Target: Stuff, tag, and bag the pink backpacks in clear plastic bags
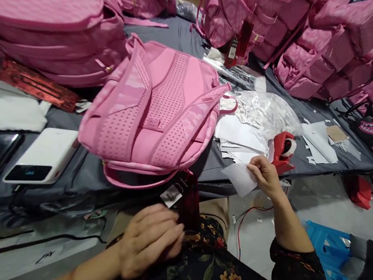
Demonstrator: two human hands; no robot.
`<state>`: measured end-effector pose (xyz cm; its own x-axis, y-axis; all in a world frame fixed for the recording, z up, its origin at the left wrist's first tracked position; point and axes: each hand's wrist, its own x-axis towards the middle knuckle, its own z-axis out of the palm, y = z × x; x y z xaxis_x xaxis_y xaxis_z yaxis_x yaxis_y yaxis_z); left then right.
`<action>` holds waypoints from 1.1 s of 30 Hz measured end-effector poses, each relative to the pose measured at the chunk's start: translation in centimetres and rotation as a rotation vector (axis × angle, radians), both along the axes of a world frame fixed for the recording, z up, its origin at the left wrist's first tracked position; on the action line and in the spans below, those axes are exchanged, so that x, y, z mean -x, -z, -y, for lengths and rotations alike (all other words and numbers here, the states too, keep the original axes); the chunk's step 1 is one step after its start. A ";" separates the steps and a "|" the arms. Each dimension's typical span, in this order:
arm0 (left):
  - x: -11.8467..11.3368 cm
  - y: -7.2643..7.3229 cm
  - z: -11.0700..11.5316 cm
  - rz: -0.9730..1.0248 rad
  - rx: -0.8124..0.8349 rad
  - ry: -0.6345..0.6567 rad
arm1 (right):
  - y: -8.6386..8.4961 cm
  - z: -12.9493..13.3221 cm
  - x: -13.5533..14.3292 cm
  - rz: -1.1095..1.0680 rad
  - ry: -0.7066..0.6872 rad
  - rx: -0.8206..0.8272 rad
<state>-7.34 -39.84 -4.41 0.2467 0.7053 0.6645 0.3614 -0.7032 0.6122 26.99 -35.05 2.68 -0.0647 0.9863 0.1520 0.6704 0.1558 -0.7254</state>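
Observation:
A pink backpack [159, 96] lies on the table with its perforated back panel and shoulder straps facing up. My right hand [265, 176] pinches a thin white sheet of paper [242, 178] by its upper corner, just off the table's front edge. Beside that hand stand a red tape dispenser [282, 153] and a stack of white paper [240, 139]. Below the backpack, my left hand [151, 239] is held in front of my body, fingers together and curled; what is under them is hidden. A dark red hang tag [190, 201] and a small white tag [171, 196] hang close above it.
A clear plastic bag [267, 111] of paper pieces lies behind the stack. More pink backpacks [317, 56] are piled at the back, and a large one [51, 25] stands at left. A white power bank [43, 155] sits front left. A blue stool [328, 255] stands at right.

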 end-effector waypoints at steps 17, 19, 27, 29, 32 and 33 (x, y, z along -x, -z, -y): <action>-6.6 2.3 -3.0 0.207 0.394 0.130 | 3.2 0.0 6.2 -0.341 -0.113 0.329; -5.2 3.3 -2.4 0.072 0.182 0.001 | 3.9 -0.3 6.3 -0.282 -0.148 0.223; 0.1 6.8 -4.2 -0.204 0.032 -0.384 | 5.0 -2.9 5.2 -0.001 -0.707 0.482; 0.8 6.8 -5.1 -0.184 0.135 -0.455 | 5.7 -3.3 5.9 -0.011 -0.756 0.557; 0.5 6.4 -5.5 -0.157 0.312 -0.443 | 6.5 -3.8 7.3 -0.040 -0.723 0.470; -0.1 6.3 -5.6 -0.123 0.378 -0.421 | 6.6 -3.9 7.6 -0.060 -0.697 0.406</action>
<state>-7.26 -34.21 -10.74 -0.0470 0.9421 0.3319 0.6471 -0.2244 0.7287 19.40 -31.11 -3.90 -0.6883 0.7011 -0.1864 0.4743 0.2405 -0.8469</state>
